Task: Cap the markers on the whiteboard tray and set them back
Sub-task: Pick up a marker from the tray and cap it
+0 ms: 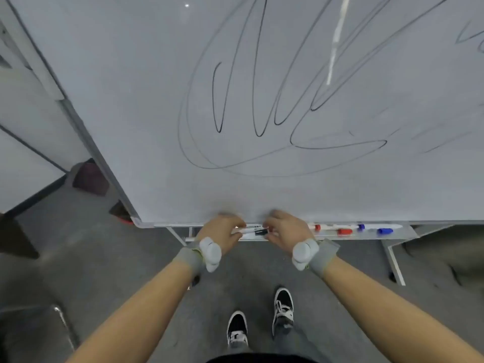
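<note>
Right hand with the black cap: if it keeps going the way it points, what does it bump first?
Probably the marker held by the left hand. The right hand points its black cap at it.

Both forearms are bare, with no sleeves. Each wrist carries a grey fabric band holding a rounded, pale grey device: one just behind the left hand point(220, 233), one just behind the right hand point(284, 231). A yellow-green edge shows under the left band. Black-and-white lace-up sneakers point(283, 307) and grey trousers complete the outfit.
</note>
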